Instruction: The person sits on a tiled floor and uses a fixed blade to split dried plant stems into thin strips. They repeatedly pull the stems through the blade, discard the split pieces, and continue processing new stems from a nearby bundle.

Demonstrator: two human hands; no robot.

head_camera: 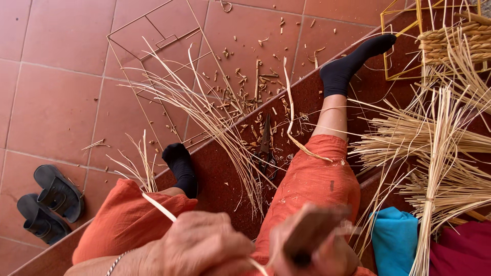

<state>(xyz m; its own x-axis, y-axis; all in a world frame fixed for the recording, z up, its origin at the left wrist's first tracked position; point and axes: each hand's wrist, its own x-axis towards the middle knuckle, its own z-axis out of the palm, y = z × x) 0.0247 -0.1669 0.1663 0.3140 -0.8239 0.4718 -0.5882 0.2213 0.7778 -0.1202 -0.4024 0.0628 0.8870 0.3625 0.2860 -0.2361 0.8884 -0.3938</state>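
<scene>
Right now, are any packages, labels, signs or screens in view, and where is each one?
None in view: only loose reed strips, bundles, wire frames, scissors, sandals and cloths around the left hand and right hand.

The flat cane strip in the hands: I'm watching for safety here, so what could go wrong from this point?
The left hand grips the cane strip while the blurred right hand works a dark tool close beside it; a slip could nick the fingers. The scissors lie among offcuts between the socked feet and could be stepped on. The loose cane strands across the step could snag a foot.
</scene>
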